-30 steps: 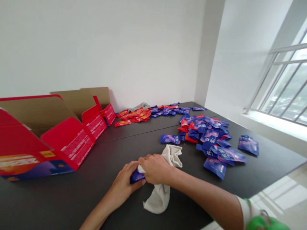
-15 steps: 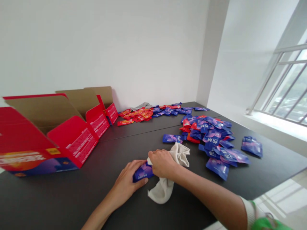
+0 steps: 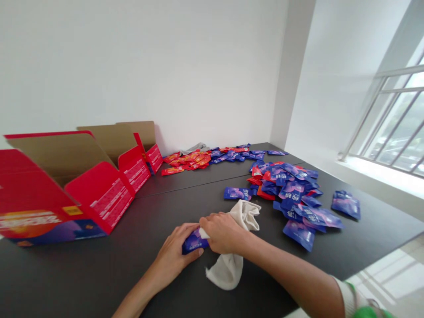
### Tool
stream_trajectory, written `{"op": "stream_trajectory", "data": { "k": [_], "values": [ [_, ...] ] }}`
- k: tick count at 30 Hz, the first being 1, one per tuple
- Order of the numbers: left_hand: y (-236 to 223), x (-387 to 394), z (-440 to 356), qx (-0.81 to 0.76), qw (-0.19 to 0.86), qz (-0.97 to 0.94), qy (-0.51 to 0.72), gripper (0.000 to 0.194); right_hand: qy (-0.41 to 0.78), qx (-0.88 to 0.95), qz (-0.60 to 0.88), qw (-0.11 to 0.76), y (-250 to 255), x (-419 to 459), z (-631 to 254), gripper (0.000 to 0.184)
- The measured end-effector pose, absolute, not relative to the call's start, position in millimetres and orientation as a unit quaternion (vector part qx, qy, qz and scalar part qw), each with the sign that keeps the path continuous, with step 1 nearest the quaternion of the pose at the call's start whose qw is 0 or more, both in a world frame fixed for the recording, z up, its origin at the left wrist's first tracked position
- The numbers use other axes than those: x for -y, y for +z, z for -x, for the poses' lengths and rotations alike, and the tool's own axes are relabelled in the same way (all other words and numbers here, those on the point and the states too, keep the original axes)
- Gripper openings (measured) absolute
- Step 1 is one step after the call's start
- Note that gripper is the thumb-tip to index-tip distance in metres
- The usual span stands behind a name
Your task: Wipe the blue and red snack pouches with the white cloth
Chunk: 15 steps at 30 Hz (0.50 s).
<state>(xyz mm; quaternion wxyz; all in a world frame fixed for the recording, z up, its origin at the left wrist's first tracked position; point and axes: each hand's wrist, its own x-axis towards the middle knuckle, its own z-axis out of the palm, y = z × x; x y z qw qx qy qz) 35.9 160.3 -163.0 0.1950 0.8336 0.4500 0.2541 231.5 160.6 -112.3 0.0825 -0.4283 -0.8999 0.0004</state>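
Note:
Low over the dark table (image 3: 159,221), my left hand (image 3: 175,249) grips the left end of a blue-purple pouch (image 3: 196,240), thumb along the near edge and fingers over the far side. My right hand (image 3: 223,232) is closed on a crumpled white cloth (image 3: 245,212), and a fold of it presses on the pouch's right part. One end of the cloth hangs down toward me on the tabletop. The pouch's right end is hidden under the cloth and my right fingers. Just beyond lies another blue pouch (image 3: 237,193).
Open red cartons (image 3: 99,198) with raised brown flaps stand in a row at left. A heap of blue and red pouches (image 3: 291,187) lies at right, with a single pouch (image 3: 346,204) beside it. Red sachets (image 3: 192,160) and a grey cloth (image 3: 198,147) are near the wall.
My right hand has slid slightly left along the pouch with the white cloth, covering more of it. My left hand keeps its hold in nearly the same place.

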Motion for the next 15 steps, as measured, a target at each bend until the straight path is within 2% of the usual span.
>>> {"op": "stream_trajectory", "data": {
  "k": [3, 8, 12, 15],
  "values": [
    [-162.0, -158.2, -37.1, -0.449, 0.185, -0.836, 0.257, 0.046, 0.023, 0.907, 0.415, 0.074, -109.9, -159.5, -231.5, 0.029],
    [-155.9, -153.5, -38.0, -0.476, 0.137, -0.828, 0.261, 0.045, -0.001, 0.818, 0.573, 0.052, -110.8, -168.1, -250.1, 0.027],
    [-153.7, -150.4, -32.9, -0.515, 0.108, -0.8, 0.288, 0.043, -0.019, 0.772, 0.635, 0.041, -116.9, -176.4, -280.0, 0.027],
    [-152.6, -146.5, -31.1, -0.539, 0.094, -0.775, 0.316, 0.05, -0.055, 0.777, 0.622, 0.077, -120.6, -179.2, -290.6, 0.033]
  ]
}}
